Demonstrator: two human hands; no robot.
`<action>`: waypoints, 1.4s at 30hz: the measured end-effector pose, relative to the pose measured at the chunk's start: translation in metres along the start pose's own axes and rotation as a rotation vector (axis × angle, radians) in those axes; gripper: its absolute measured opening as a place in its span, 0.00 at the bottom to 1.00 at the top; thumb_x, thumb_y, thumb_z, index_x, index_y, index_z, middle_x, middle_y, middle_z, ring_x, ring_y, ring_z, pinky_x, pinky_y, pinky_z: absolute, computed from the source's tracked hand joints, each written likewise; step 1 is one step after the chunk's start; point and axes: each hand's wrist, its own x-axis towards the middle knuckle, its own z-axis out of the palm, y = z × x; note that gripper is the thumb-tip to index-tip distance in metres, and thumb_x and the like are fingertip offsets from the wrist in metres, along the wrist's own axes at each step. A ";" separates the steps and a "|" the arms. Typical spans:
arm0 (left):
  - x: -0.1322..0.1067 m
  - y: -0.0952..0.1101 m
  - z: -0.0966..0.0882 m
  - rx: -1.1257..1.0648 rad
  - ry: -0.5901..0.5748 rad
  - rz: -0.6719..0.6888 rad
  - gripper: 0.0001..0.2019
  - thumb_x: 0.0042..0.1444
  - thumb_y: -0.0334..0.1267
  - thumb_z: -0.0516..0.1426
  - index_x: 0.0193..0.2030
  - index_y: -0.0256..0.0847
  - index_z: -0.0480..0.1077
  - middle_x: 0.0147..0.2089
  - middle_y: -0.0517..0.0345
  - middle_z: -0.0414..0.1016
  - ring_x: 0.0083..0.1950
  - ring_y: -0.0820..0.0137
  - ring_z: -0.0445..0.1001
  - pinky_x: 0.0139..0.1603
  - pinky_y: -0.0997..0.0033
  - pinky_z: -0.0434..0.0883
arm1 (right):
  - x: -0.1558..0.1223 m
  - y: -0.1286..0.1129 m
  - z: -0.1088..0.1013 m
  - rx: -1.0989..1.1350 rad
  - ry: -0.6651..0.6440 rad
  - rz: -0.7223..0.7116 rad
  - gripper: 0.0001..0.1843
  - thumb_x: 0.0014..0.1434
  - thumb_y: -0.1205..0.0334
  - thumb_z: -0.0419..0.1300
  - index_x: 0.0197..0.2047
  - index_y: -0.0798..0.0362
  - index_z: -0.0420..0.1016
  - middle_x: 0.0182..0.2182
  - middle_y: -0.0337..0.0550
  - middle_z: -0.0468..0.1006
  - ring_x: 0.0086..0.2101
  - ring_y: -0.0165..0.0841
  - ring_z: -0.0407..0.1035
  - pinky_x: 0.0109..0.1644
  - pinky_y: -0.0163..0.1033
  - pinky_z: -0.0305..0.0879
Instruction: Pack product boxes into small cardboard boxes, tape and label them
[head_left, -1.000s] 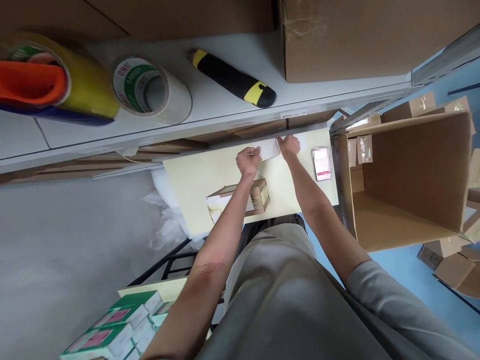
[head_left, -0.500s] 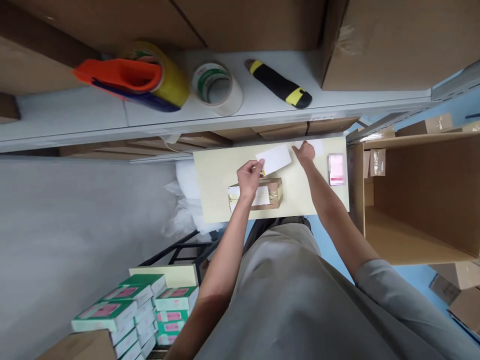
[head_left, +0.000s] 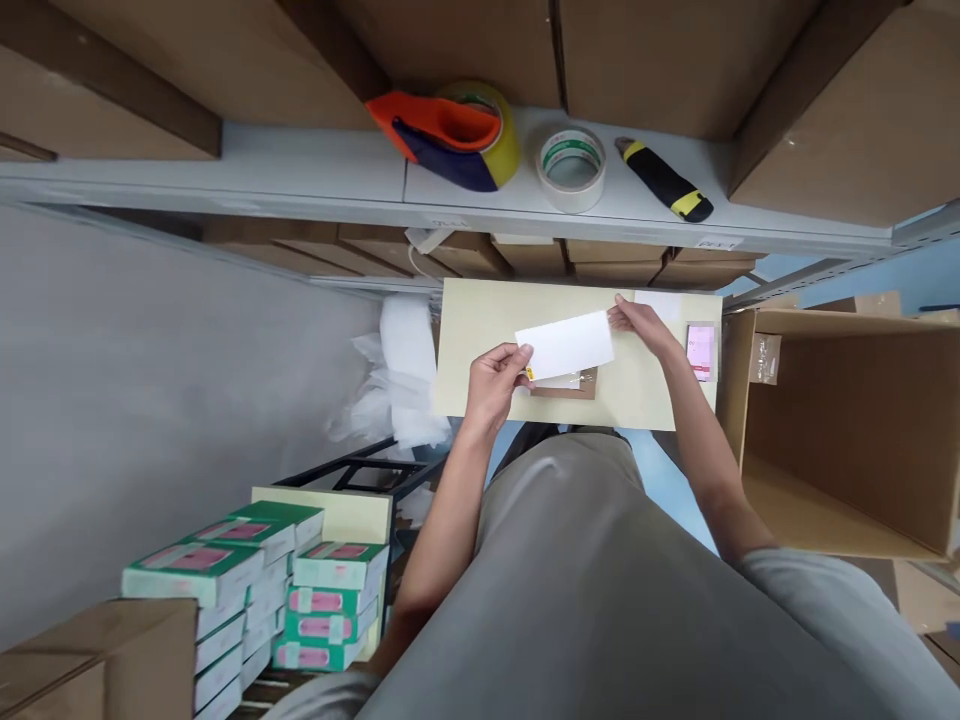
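My left hand (head_left: pixel 495 380) pinches a white slip of paper (head_left: pixel 566 345) at its left end, where a small yellow mark shows near the thumb. Close by the slip's right end is my right hand (head_left: pixel 637 322), thumb apart from the fingers; whether the fingertips touch the paper I cannot tell. Below the slip a small cardboard box (head_left: pixel 589 384) lies on the pale yellow tabletop (head_left: pixel 472 320), partly covered by the paper and my left hand. It has clear tape and a white paper on it.
A phone (head_left: pixel 701 350) and another white paper (head_left: pixel 658 302) lie at the table's right. On the shelf above are an orange tape dispenser (head_left: pixel 442 125), a tape roll (head_left: pixel 571 170) and a utility knife (head_left: pixel 665 180). A large open carton (head_left: pixel 847 430) stands right; green-white boxes (head_left: pixel 202 560) are stacked lower left.
The slip has shifted right and down over the small box with my left hand. My right hand has moved from the paper at the table's back to beside the slip. The view has shifted.
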 end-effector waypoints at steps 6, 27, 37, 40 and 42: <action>0.001 -0.001 -0.023 0.026 -0.088 0.021 0.31 0.42 0.69 0.79 0.31 0.42 0.82 0.28 0.59 0.76 0.25 0.74 0.71 0.23 0.72 0.77 | -0.141 -0.016 0.071 0.394 -0.089 -0.176 0.36 0.52 0.20 0.76 0.40 0.46 0.84 0.40 0.43 0.88 0.43 0.40 0.83 0.55 0.49 0.82; -0.032 0.024 -0.060 0.047 -0.050 0.485 0.13 0.67 0.54 0.69 0.43 0.48 0.85 0.47 0.50 0.85 0.52 0.59 0.86 0.54 0.58 0.85 | -0.206 -0.076 0.178 0.253 0.364 -0.259 0.23 0.58 0.33 0.79 0.32 0.43 0.83 0.37 0.40 0.87 0.40 0.40 0.83 0.54 0.50 0.84; -0.053 0.036 -0.082 0.130 -0.201 0.734 0.10 0.71 0.52 0.68 0.51 0.53 0.87 0.54 0.52 0.86 0.60 0.56 0.86 0.67 0.47 0.83 | -0.223 -0.116 0.203 0.244 0.153 -0.337 0.24 0.65 0.29 0.74 0.44 0.41 0.88 0.45 0.42 0.89 0.48 0.43 0.86 0.58 0.55 0.88; -0.049 0.035 -0.090 0.160 -0.180 0.786 0.11 0.74 0.51 0.66 0.53 0.50 0.86 0.55 0.52 0.86 0.59 0.59 0.86 0.65 0.50 0.84 | -0.223 -0.121 0.205 0.234 0.063 -0.329 0.25 0.65 0.31 0.75 0.48 0.43 0.88 0.51 0.44 0.90 0.52 0.44 0.86 0.60 0.55 0.88; -0.048 0.035 -0.095 0.171 -0.163 0.820 0.10 0.75 0.49 0.65 0.54 0.50 0.86 0.55 0.52 0.86 0.59 0.60 0.86 0.64 0.51 0.84 | -0.222 -0.122 0.206 0.227 0.022 -0.326 0.25 0.65 0.32 0.75 0.48 0.43 0.87 0.53 0.45 0.89 0.54 0.45 0.85 0.60 0.56 0.88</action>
